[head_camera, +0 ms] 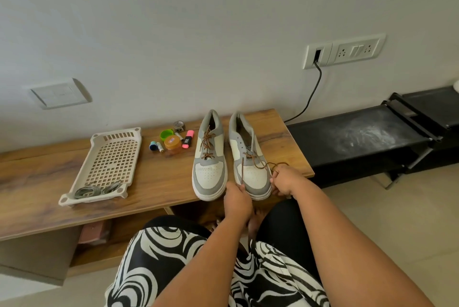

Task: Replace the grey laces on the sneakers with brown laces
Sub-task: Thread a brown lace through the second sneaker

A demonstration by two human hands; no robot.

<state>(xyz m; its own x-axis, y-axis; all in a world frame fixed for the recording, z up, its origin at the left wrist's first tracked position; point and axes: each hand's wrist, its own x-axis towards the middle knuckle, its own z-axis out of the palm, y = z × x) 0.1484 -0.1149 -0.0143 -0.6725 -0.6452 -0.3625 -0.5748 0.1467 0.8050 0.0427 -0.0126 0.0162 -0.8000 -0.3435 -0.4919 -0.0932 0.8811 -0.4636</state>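
White wall behind, with a switch plate and a socket panel [344, 51] from which a black cable [308, 98] hangs. Below it a wooden worktop [154, 182]; a black bench [360, 142] adjoins it beyond the right hand.

Two grey-and-white sneakers stand side by side on the worktop, toes toward the person. Left sneaker [210, 155], just beyond and left of the left hand: brown lace [207, 142] threaded up through its eyelets. Right sneaker [249, 157], directly in front of both hands: brown lace [255, 160] only through the lower eyelets near the toe; upper eyelets bare.

Left hand [237, 201] at the toe of the right sneaker, fingers closed, pinching one end of that lace, which runs taut from the eyelets down to the hand. Right hand [285, 180] at the sneaker's right side, fingers curled around the other end, which loops loose just above the knuckles.

Well left of the hands: a beige perforated plastic tray [109, 157], with the grey laces [96, 190] bundled in its near end. Between tray and sneakers, a cluster of small items: orange-lidded jar [173, 144], green cap [166, 134], pink highlighter [188, 139], tape roll [179, 125], two small tubes [157, 145].

Black-and-white patterned garment [173, 264] across the lap.
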